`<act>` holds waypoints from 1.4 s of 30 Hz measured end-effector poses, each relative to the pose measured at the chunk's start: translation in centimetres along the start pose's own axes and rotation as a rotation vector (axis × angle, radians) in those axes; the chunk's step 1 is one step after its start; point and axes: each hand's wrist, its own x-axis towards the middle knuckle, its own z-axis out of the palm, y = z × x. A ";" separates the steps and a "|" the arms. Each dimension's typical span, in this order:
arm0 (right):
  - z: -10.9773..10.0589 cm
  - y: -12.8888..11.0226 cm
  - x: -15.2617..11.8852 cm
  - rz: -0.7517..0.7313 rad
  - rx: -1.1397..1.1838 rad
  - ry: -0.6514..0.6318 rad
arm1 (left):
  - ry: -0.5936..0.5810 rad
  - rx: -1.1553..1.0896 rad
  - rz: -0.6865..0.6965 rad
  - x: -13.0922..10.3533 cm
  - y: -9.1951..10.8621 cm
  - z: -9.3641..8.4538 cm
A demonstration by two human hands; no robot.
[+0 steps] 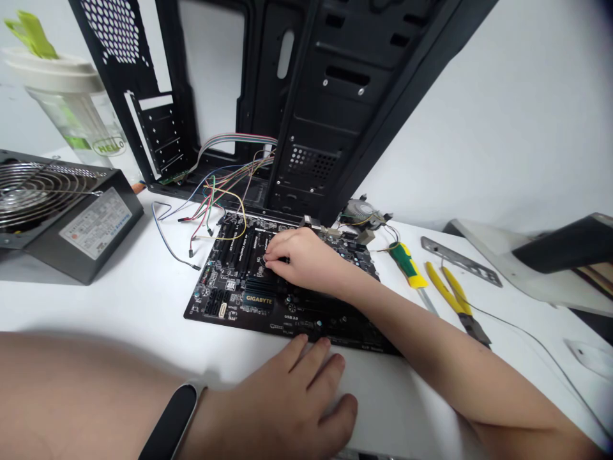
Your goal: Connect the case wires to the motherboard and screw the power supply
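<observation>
A black Gigabyte motherboard point(268, 322) lies flat on the white table, its slots toward the left. My right hand point(304, 259) reaches over the middle of the board, thumb and forefinger pinched together near the slots. A small bright edge shows at the fingertips, but what they hold is mostly hidden. With fingers stretched out, my left hand point(287, 396) rests at the board's near edge, fingertips touching it. A dark wristband point(170, 421) is on the left wrist.
Behind the board stands an open black computer case point(316, 108), with loose coloured wires point(211, 198) hanging from it. At left are a power supply point(71, 217) and a clear cup point(81, 115). A CPU cooler point(361, 214), screwdriver point(407, 262), pliers point(454, 297) and metal I/O plate point(462, 260) lie at right.
</observation>
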 end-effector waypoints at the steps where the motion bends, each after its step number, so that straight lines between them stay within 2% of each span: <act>1: 0.0 0.0 0.0 -0.006 -0.012 -0.003 | -0.012 -0.003 0.002 -0.1 0.0 0.1; 5: 0.2 -0.1 -0.1 -0.021 -0.048 -0.003 | -0.030 -0.032 -0.003 0.0 0.4 -0.1; 8: 0.4 0.0 -0.1 -0.024 -0.030 0.014 | -0.082 -0.132 -0.056 1.1 -0.2 -1.6; 9: 0.4 0.1 -0.1 -0.020 -0.022 0.021 | -0.142 -0.179 -0.091 1.6 -0.9 -2.4; 10: 0.5 0.1 -0.1 -0.015 -0.016 0.023 | -0.157 -0.206 -0.107 2.2 -1.9 -3.4; 12: 0.6 0.2 -0.1 -0.005 -0.015 0.020 | -0.148 -0.136 -0.230 3.2 -4.8 -5.4; 13: 0.6 0.3 -0.1 -0.002 -0.017 0.019 | -0.158 -0.069 -0.336 3.6 -6.6 -6.4; 15: 0.6 0.2 -0.1 -0.008 -0.016 0.025 | -0.251 0.044 -0.657 4.1 -10.0 -7.9; 16: 0.5 0.1 -0.1 -0.011 -0.013 0.034 | -0.317 0.051 -0.771 4.3 -11.6 -8.3; 17: 0.5 0.1 -0.2 -0.013 -0.009 0.038 | -0.387 0.002 -0.817 4.4 -12.8 -8.6; 20: 0.2 -0.1 -0.2 -0.015 -0.005 0.038 | -0.628 -0.199 -0.870 4.8 -15.2 -8.5; 23: 0.1 -0.1 -0.2 -0.019 -0.005 0.028 | -0.744 -0.310 -0.897 5.4 -15.9 -7.8; 31: 0.2 0.3 -0.1 -0.023 -0.009 0.017 | -0.891 -0.435 -0.889 6.4 -17.0 -6.5; 37: 0.3 0.4 0.0 -0.044 -0.023 0.014 | -0.952 -0.448 -0.911 6.7 -17.7 -5.6; 42: 0.2 0.4 -0.1 -0.043 -0.024 0.004 | -0.985 -0.483 -0.931 6.9 -17.9 -5.6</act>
